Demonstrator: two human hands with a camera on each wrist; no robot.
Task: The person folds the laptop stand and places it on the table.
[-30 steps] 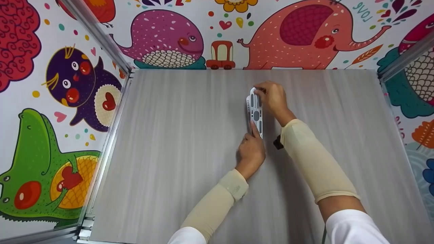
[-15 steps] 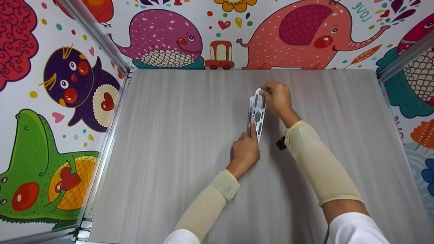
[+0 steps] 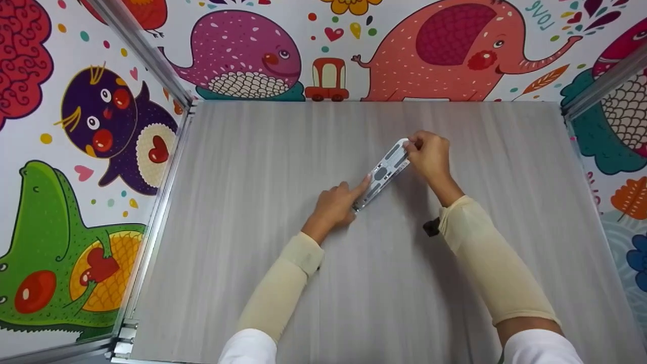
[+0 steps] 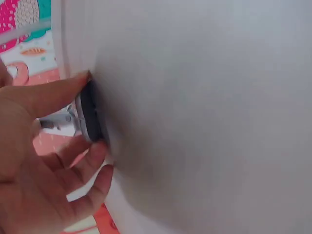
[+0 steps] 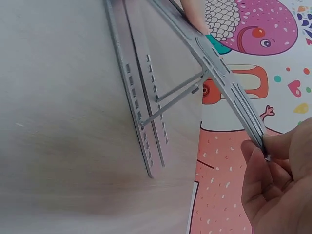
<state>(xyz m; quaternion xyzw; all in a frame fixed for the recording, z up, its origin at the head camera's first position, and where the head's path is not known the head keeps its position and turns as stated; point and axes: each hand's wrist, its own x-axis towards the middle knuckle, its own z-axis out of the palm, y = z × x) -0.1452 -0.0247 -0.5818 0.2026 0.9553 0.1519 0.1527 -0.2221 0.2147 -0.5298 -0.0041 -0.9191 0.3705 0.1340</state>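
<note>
From the head view, a folding metal stand (image 3: 385,172) lies slantwise mid-table (image 3: 252,227); left hand (image 3: 336,205) pinches its near end, right hand (image 3: 429,154) pinches the far end. Left wrist view: thumb and fingers (image 4: 90,158) curl around the stand's rounded end. Right wrist view: fingertips (image 5: 256,156) grip the raised plate's tip, the notched base flat on the table, a wire strut between them.

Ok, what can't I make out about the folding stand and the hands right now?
- Left wrist view: the folding stand shows one end only; left hand hides the rest.
- Right wrist view: the stand's far end is cut off at the top; right hand covers its near tip.
- Head view: the propped-up gap is unreadable.
</note>
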